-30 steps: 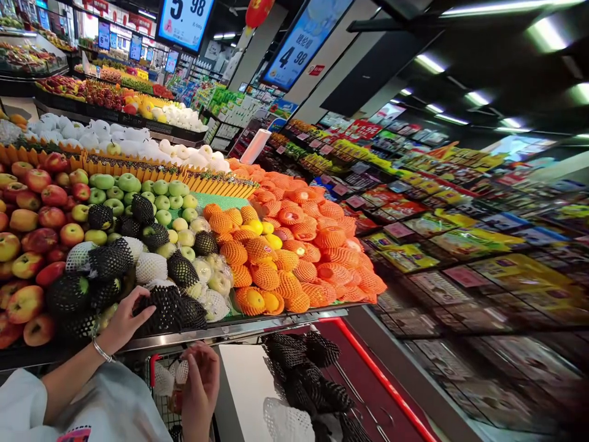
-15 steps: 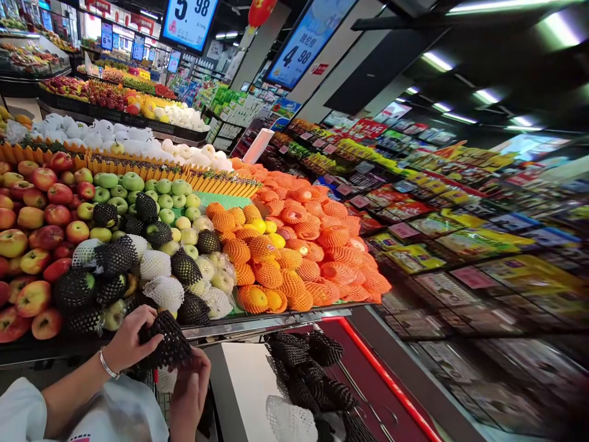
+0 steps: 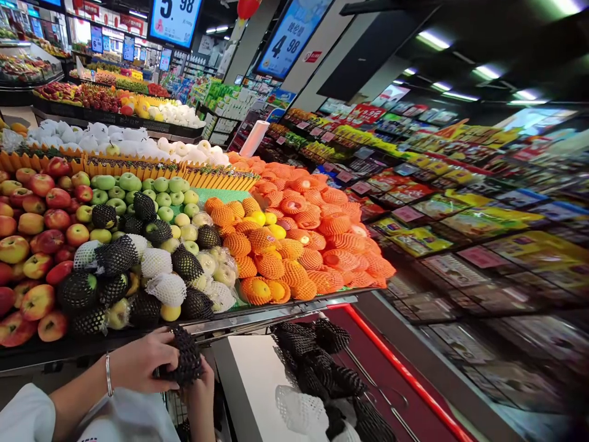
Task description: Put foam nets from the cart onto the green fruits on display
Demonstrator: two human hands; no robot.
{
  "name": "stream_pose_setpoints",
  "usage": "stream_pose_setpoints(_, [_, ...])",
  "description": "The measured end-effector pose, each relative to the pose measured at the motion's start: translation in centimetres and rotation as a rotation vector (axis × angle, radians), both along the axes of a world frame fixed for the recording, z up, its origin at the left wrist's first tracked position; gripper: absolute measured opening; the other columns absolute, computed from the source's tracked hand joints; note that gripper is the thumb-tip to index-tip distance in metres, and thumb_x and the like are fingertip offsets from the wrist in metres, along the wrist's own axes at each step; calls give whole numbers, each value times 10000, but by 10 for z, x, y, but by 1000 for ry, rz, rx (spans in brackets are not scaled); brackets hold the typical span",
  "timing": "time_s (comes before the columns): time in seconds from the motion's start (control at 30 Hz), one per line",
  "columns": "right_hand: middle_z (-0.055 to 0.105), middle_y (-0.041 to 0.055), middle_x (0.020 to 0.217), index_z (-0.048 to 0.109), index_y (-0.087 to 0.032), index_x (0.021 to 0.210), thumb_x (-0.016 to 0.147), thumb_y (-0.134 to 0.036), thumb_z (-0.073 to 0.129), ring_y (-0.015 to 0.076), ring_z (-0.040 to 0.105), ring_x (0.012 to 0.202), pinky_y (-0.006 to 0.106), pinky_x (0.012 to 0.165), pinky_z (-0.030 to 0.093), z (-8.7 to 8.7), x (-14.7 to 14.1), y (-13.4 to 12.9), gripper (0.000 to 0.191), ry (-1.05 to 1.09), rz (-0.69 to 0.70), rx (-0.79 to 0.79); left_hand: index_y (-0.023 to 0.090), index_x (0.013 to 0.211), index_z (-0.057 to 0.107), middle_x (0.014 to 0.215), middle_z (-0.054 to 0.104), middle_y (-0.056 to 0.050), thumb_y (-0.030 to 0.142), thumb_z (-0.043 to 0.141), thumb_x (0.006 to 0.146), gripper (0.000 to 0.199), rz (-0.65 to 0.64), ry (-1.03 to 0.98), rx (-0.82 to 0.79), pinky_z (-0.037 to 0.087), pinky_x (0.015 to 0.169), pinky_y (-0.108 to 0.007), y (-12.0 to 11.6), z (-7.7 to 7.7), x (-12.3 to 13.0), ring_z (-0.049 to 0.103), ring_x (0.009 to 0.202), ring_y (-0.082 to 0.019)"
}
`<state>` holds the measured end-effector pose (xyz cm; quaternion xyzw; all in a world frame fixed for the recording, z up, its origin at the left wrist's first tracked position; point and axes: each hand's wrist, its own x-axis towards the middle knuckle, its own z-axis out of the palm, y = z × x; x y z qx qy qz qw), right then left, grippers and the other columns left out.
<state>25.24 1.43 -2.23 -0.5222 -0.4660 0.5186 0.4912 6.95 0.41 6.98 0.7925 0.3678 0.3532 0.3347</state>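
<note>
Both hands meet at the bottom, left of centre, in front of the fruit display. My left hand (image 3: 145, 361), with a silver bracelet at the wrist, has its fingers wrapped round a black foam net (image 3: 188, 359). From the lower right, my right hand (image 3: 202, 387) grips the same net near its lower end; the net partly hides its fingers. Whether a fruit is inside the net cannot be made out. Just beyond lie fruits in black nets (image 3: 77, 291) and white nets (image 3: 167, 290), beside red apples (image 3: 38, 302).
Orange-netted fruit (image 3: 338, 236) fills the display's right side, behind its metal edge (image 3: 276, 313). A white box (image 3: 251, 387) stands at lower right, with loose black nets (image 3: 313, 356) and a white net (image 3: 301, 411) beside it. Packaged-goods shelves (image 3: 460, 245) stand further right.
Both hands have moved slightly right and down with the black net, which is now turned more upright. The view has shifted a little, and a yellow fruit shows below the white-netted one.
</note>
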Motion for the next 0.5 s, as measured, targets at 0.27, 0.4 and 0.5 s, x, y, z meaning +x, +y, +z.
stream_pose_setpoints(0.27, [768, 77, 932, 754, -181, 855, 683, -379, 704, 258, 687, 853, 353, 742, 559, -16, 14, -15, 266, -156, -264, 243, 226, 881, 522, 1033, 557, -54, 312, 661, 869, 164, -106, 11, -201, 444, 903, -330, -7, -8, 8, 528, 995, -207])
stream_pose_setpoints(0.4, [783, 85, 912, 761, -208, 860, 779, -399, 692, 260, 726, 824, 361, 711, 583, -14, 24, -14, 219, -334, -212, 514, 222, 976, 546, 1226, 469, -110, 423, 598, 893, 224, -53, -73, -250, 416, 993, -386, -11, -10, 11, 473, 1168, -256])
stream_pose_setpoints(0.5, [785, 64, 826, 748, -225, 793, 832, -352, 670, 239, 742, 753, 334, 669, 599, -7, 24, -14, 153, -381, -167, 689, 211, 1012, 517, 1180, 502, -117, 555, 424, 941, 364, -1, -167, -299, 382, 1024, -424, -11, -11, 10, 443, 1197, -273])
